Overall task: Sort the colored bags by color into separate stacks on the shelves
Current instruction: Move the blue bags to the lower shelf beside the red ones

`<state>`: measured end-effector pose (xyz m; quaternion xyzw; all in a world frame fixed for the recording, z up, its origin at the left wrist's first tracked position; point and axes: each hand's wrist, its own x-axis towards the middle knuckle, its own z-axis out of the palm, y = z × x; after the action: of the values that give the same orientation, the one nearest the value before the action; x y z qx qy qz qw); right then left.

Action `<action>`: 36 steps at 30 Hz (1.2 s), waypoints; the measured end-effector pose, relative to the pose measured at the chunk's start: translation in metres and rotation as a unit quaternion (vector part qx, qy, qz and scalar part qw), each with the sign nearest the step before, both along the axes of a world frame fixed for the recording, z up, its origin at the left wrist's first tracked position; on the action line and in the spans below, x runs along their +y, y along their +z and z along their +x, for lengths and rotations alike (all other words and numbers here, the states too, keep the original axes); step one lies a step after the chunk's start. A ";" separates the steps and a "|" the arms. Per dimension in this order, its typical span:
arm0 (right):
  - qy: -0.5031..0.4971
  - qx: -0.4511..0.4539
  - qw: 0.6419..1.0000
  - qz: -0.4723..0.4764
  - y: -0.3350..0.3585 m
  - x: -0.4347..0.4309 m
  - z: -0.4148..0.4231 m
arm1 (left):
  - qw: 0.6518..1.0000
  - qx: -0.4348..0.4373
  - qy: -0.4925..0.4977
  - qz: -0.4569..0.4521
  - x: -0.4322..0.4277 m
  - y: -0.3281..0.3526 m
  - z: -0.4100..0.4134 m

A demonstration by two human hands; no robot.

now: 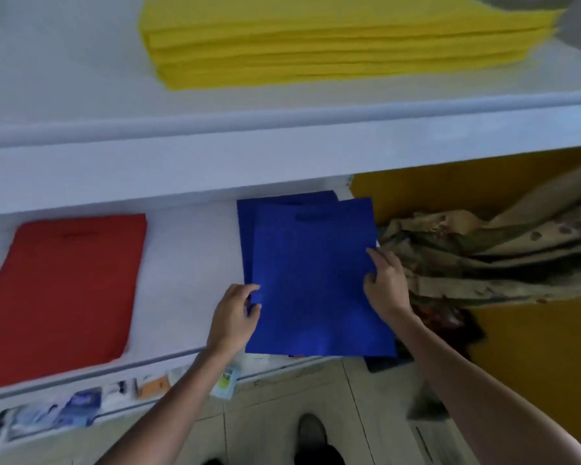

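A blue bag (312, 280) lies slightly askew on top of another blue bag (282, 203) on the white middle shelf (188, 263), its near edge hanging over the shelf front. My left hand (233, 317) pinches its left edge, and my right hand (388, 283) grips its right edge. A red bag (64, 290) lies flat at the left of the same shelf. A thick stack of yellow bags (332, 41) sits on the upper shelf (282, 135).
Patterned beige cloth (483, 256) hangs at the right against a mustard-yellow panel (534, 364). Labels and small packets (81, 404) run along the lower shelf front. Tiled floor and my shoe (312, 431) are below.
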<state>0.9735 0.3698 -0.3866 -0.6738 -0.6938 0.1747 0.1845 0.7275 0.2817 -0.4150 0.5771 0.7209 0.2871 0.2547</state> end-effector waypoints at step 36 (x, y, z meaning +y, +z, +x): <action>0.521 0.117 0.845 0.037 0.158 -0.231 -0.401 | 0.897 0.139 0.408 0.101 -0.320 0.195 -0.230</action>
<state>0.5729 0.1393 -0.2286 -0.1803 -0.9222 0.2964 0.1710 0.4971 -0.0385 -0.2201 0.2890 0.8881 0.3542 -0.0469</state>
